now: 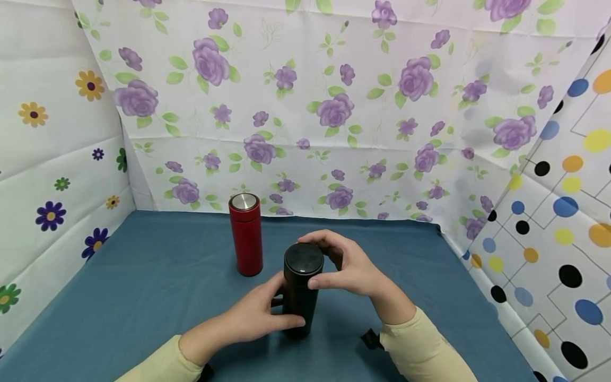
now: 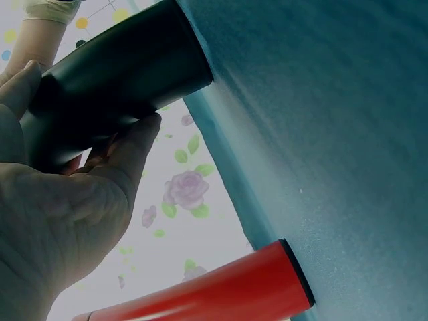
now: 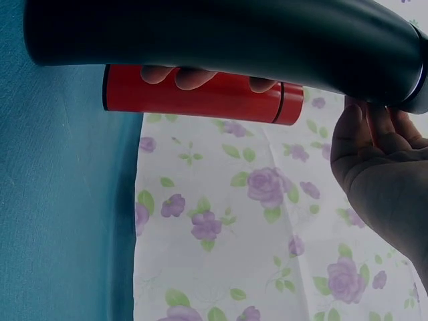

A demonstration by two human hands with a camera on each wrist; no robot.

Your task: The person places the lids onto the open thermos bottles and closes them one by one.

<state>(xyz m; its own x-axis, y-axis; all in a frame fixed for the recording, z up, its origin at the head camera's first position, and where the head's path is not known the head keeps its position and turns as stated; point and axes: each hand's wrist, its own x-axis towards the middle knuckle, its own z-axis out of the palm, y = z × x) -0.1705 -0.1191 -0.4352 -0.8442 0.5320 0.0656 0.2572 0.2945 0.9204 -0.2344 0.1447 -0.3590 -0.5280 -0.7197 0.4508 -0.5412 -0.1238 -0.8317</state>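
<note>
A black thermos flask (image 1: 299,297) with a dark, shiny lid (image 1: 304,258) stands upright on the blue cloth. Around its body curls my left hand (image 1: 252,313), thumb across the front and fingers behind. My right hand (image 1: 350,265) grips the top at the lid, its thumb on the near side and its fingers curled round the far side. In the left wrist view the base of the black flask (image 2: 134,73) meets the cloth. Behind and to the left stands a red thermos flask (image 1: 247,239) with a silver-topped lid, touched by neither hand.
Blue cloth (image 1: 157,286) covers the table. At its back hangs a white curtain with purple roses (image 1: 334,111). Flowered fabric (image 1: 52,159) borders the left side, and dotted fabric (image 1: 563,239) the right. A small black strap piece (image 1: 371,339) shows by the right sleeve.
</note>
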